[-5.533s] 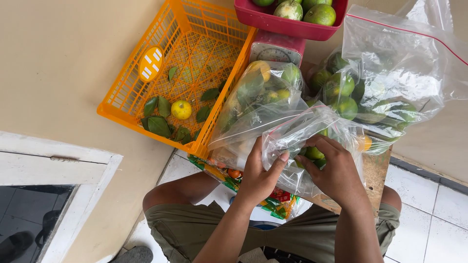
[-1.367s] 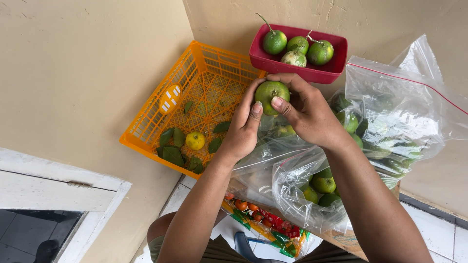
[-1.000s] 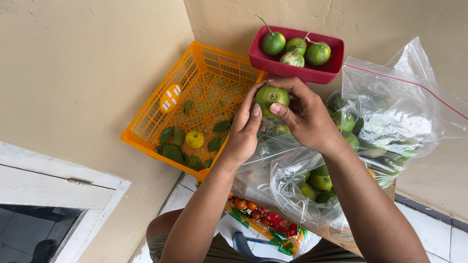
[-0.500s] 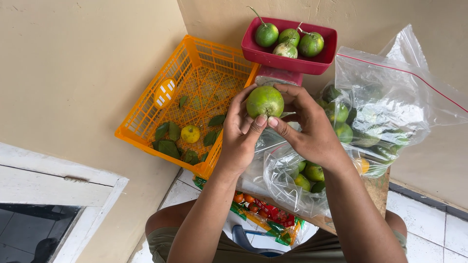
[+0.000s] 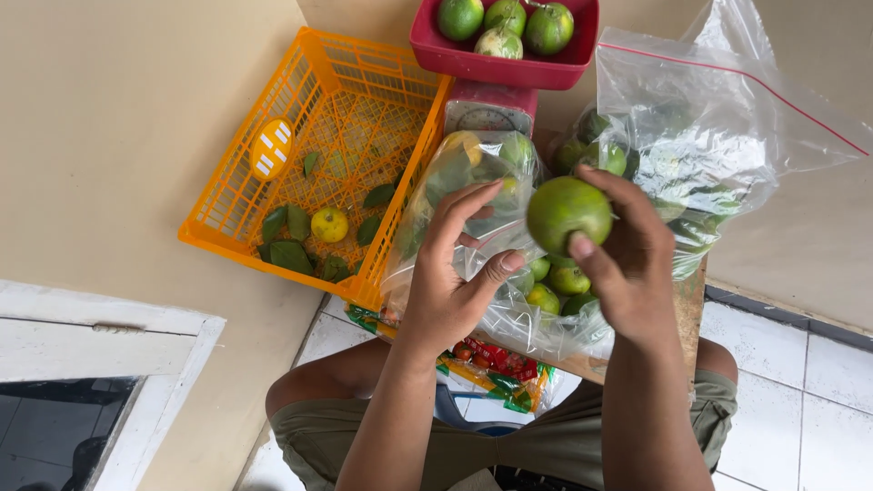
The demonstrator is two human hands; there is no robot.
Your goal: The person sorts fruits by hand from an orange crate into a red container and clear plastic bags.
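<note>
My right hand (image 5: 627, 264) grips a round green citrus fruit (image 5: 567, 212) between thumb and fingers, held above clear plastic bags (image 5: 509, 300) that contain more green fruit. My left hand (image 5: 450, 277) is just left of the fruit, fingers spread and curled, touching the plastic of a bag and holding nothing. A larger clear zip bag (image 5: 718, 145) with a red seal line stands to the right, with green fruit inside. A red scale pan (image 5: 509, 59) at the top holds three green fruits.
An orange plastic crate (image 5: 273, 195) lies to the left with green leaves and one yellow fruit (image 5: 329, 224) in it. A weighing scale dial (image 5: 489, 116) sits under the red pan. A colourful wrapper (image 5: 496, 368) lies by my knees. White floor tiles at the right.
My right hand has taken the green fruit alone and shifted it right; my left hand has let go of it and dropped onto the bag. The view moved closer.
</note>
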